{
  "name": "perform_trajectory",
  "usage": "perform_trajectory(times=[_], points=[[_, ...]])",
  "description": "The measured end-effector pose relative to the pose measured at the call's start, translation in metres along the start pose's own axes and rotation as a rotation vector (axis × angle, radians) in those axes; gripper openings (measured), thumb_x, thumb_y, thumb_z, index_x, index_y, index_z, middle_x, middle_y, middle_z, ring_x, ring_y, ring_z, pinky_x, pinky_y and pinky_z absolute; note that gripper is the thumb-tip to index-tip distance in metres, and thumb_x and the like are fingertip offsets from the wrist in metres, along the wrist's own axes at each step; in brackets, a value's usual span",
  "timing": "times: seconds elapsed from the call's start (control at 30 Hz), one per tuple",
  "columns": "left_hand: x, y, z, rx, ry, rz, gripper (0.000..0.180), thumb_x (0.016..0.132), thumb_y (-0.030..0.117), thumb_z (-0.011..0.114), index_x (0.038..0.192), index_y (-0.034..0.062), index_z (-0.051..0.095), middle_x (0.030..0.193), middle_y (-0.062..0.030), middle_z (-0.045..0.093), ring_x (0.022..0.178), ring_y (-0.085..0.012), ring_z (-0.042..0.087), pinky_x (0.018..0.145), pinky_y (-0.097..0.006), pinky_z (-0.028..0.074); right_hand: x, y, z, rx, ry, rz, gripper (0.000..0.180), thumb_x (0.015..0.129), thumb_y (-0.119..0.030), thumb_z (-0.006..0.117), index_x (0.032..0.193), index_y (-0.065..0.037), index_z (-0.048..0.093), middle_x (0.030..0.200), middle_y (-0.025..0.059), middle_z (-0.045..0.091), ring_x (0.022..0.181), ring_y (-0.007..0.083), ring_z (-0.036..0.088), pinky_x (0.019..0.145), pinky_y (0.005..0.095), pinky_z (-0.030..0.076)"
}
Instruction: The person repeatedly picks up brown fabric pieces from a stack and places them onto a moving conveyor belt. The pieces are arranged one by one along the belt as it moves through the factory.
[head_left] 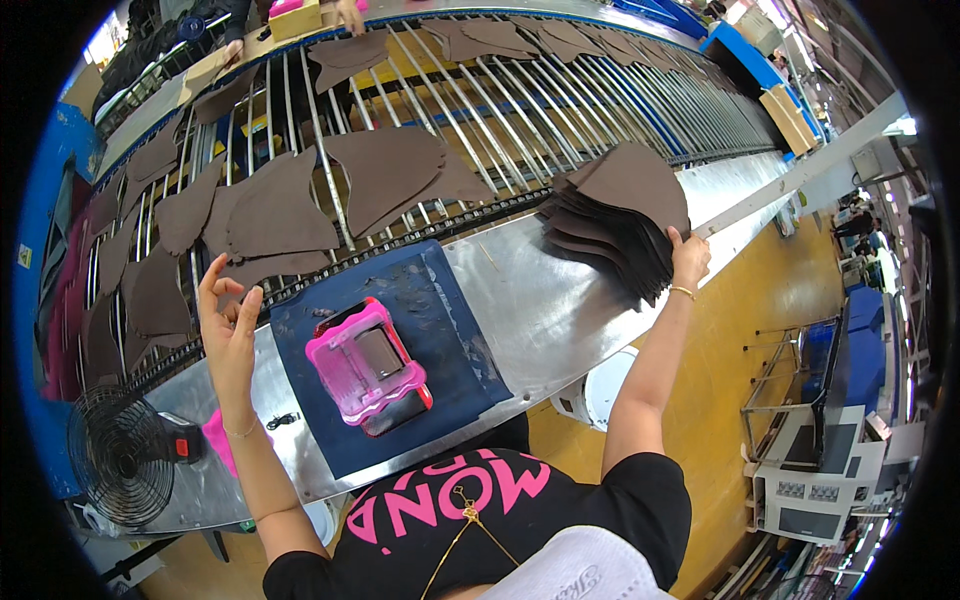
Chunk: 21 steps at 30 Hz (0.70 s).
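My right hand (pixel 690 258) is closed on the near right edge of a fanned stack of dark brown cut sheet pieces (pixel 630 190), which lies on the metal ledge. Over the ledge's left part, my left hand (pixel 228 340) is raised with its fingers apart and nothing in it. Brown pieces (pixel 280 205) lie on the rack of metal bars just beyond its fingertips. Between my arms, a pink plastic holder (pixel 360 362) with a phone-like dark device stands on a dark blue mat (pixel 450 330).
The barred rack (pixel 500 110) runs across the far side, with more brown pieces on it. A black wire fan (pixel 120 455) stands at the left. A white bucket (pixel 607 388) is below the ledge (pixel 560 320). Another person's hand (pixel 350 15) shows at the far edge.
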<state>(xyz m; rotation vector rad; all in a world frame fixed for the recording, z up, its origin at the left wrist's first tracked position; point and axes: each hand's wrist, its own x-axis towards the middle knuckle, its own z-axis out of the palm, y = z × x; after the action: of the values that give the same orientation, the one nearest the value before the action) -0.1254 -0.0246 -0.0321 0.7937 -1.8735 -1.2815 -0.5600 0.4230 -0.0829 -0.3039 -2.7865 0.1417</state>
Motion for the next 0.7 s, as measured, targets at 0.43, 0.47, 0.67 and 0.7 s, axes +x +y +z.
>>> perform_trajectory(times=[0.43, 0.47, 0.67, 0.7], points=[[0.0, 0.011, -0.005, -0.014, -0.074, 0.031, 0.055, 0.084, 0.007, 0.066, 0.134, 0.0083, 0.043, 0.098, -0.0002, 0.047, 0.06, -0.0017, 0.041, 0.051, -0.016, 0.036, -0.063, -0.072, -0.134, 0.804, -0.035, -0.364, 0.024, 0.097, -0.021, 0.049, 0.112, -0.006, 0.059, 0.075, 0.0114, 0.066, 0.059, 0.0198, 0.066, 0.053, 0.0281, 0.051], [0.0, 0.016, 0.0, -0.022, -0.09, 0.026, 0.056, 0.084, 0.008, 0.066, 0.135, 0.0083, 0.043, 0.099, -0.0012, 0.047, 0.063, -0.0027, 0.044, 0.053, -0.016, 0.04, -0.078, -0.083, -0.141, 1.008, -0.089, -0.378, 0.023, 0.097, -0.02, 0.049, 0.112, -0.005, 0.059, 0.073, 0.0098, 0.065, 0.057, 0.0167, 0.065, 0.051, 0.0251, 0.05], [0.0, 0.019, 0.032, -0.261, -0.078, 0.321, 0.047, 0.087, 0.021, 0.067, 0.128, 0.0046, 0.05, 0.122, -0.0127, 0.053, 0.089, -0.0152, 0.063, 0.055, -0.023, 0.052, -0.183, -0.159, -0.135, 1.629, -0.569, -0.687, 0.017, 0.094, -0.013, 0.055, 0.1, 0.003, 0.055, 0.082, 0.0068, 0.062, 0.061, 0.014, 0.063, 0.051, 0.0262, 0.056], [-0.001, 0.019, 0.024, -0.272, -0.129, 0.212, 0.041, 0.088, 0.02, 0.064, 0.123, 0.0031, 0.052, 0.114, -0.0117, 0.057, 0.082, -0.0148, 0.063, 0.053, -0.022, 0.051, -0.201, -0.172, -0.127, 1.733, -0.676, -0.76, 0.016, 0.095, -0.011, 0.053, 0.102, 0.003, 0.056, 0.082, 0.0067, 0.062, 0.064, 0.0143, 0.064, 0.051, 0.0263, 0.056]])
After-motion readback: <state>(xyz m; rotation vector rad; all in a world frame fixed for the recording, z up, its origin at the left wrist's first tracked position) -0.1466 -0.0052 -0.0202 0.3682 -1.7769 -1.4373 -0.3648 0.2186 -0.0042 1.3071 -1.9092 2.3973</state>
